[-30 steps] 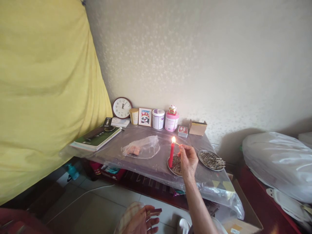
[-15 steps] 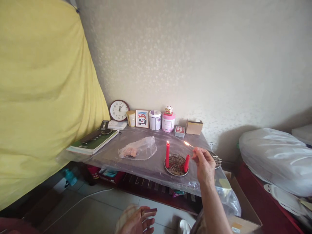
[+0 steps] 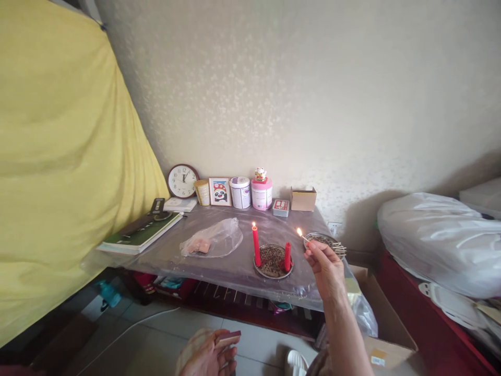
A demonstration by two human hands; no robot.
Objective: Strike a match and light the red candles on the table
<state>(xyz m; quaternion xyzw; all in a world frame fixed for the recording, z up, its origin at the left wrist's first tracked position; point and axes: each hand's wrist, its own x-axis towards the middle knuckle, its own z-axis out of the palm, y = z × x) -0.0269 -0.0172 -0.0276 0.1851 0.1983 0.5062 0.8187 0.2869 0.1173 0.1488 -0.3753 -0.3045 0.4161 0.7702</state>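
Tall red cylindrical candle (image 3: 256,248), lit, stands right of middle on wide grey plastic-covered table (image 3: 230,267), in round metal plate (image 3: 266,275) of dark grains (image 3: 271,257). Hands apart: right hand (image 3: 327,271) right of plate, left hand (image 3: 207,357) near, low, gripping small flat purplish box (image 3: 227,338). Short red cylindrical candle (image 3: 287,257) at plate's right side. Thin burning wooden match (image 3: 304,238) pinched in right hand, well apart from both candles.

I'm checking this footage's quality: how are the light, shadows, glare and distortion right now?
Head view: soft light on the wall, a bright flame on the match, another on the taller candle, dim floor at lower left; head view: a broad soft shadow left of the white bag; head view: pale glare on the plastic cover's hanging corner; head view: apparently wide-angle stretching toward the edges.
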